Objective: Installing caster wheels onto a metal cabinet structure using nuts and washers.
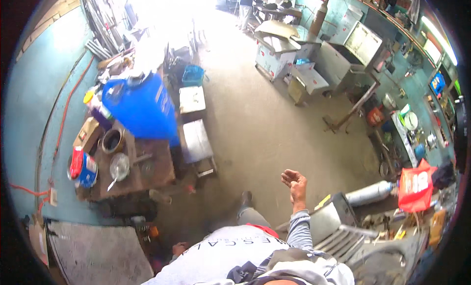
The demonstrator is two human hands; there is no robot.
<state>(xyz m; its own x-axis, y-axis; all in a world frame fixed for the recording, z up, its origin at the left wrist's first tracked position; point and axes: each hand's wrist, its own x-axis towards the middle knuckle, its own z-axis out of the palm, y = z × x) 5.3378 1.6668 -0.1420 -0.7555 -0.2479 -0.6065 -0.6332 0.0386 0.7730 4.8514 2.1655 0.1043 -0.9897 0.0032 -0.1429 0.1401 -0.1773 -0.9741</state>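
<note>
My right hand is raised in front of me over the bare floor, its fingers loosely bent and nothing in them. It touches no object; a metal chair with slats stands nearest to it, on the right. Low beside my body, my left hand shows only in part. Its fingers are too small and blurred to read, and I see nothing held there. To the left, a wooden table carries a large blue plastic container, a brown pot and a clear glass vessel.
Metal boxes and panels stand at the far right. A gas cylinder lies by a red bag on the right. White-topped stools flank the table. Another person is in the bright background.
</note>
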